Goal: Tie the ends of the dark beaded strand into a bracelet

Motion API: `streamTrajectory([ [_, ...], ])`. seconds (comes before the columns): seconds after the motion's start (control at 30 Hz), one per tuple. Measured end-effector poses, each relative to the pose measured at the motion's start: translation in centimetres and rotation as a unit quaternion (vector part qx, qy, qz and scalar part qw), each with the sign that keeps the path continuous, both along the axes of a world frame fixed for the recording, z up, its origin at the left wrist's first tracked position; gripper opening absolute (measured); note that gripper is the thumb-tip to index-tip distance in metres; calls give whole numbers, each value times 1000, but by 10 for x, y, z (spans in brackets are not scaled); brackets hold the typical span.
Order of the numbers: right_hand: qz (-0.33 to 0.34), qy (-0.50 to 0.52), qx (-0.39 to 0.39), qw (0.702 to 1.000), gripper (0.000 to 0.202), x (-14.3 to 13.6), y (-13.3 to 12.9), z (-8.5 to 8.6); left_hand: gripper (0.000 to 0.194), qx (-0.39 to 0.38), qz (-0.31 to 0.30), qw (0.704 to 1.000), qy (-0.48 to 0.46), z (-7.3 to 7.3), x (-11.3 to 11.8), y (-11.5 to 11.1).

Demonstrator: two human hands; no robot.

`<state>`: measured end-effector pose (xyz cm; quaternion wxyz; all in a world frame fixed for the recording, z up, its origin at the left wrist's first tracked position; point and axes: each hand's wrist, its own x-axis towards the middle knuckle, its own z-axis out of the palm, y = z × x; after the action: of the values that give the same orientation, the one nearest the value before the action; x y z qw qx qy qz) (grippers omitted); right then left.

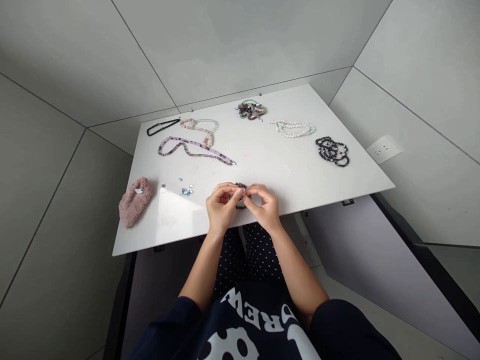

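Near the table's front edge, my left hand [222, 205] and my right hand [263, 204] meet at the fingertips, both pinching a dark beaded strand [240, 207]. Part of the strand shows between the hands, with dark and multicoloured beads above the fingertips and dark ones below. The exact spot they pinch is too small to make out. Left of my left hand, small blue-and-white scraps [186, 191] lie on the white table [300, 175].
Purple-and-grey strands [197, 148], pink-and-clear strands [204, 125] and a black strand [163, 126] lie back left. A mixed bead pile [251, 109], pale strands [294, 129] and black strands [332, 151] lie back and right. A fuzzy pink item [135, 202] sits left.
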<state>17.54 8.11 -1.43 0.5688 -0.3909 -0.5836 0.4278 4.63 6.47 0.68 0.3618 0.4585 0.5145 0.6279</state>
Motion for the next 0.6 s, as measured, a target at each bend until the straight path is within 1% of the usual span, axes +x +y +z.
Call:
streamTrajectory([
  [0.17,-13,-10,17,1000,5,0,-1,3,12,9,42,999,16,-1,3,-2],
  [0.33,-35,-20,40,998,3,0,-4,1,12,3,46,999,11,-2,3,-2],
  [0.6,-79,-60,82,992,10,-2,-7,-2,13,-4,44,999,25,2,2,-1],
])
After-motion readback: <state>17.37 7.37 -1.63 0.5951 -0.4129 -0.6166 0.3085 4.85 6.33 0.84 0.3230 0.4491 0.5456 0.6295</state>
